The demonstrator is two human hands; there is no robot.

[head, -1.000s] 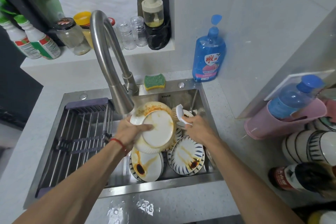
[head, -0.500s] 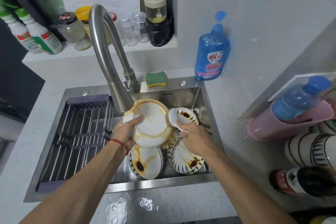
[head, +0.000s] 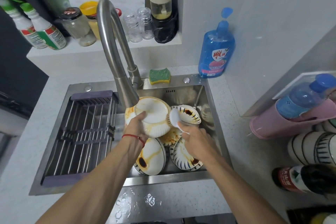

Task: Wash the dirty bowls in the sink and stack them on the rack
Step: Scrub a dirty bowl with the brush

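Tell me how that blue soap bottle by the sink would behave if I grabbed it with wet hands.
The soap bottle looks nearly full, so it is probably heavy for its size. Its smooth plastic would likely be slippery in a wet grip. It stands tall on a narrow base with an open flip cap, so a sideways nudge might tip it, and it could spill.

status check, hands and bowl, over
Left hand grips stained white ribbed bowl under steel faucet. Right hand holds white scrub brush at its rim. Metal rack unobstructed.

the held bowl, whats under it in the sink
Under the white bowl in the left hand: more sauce-stained bowls piled in the sink. Their count is partly covered.
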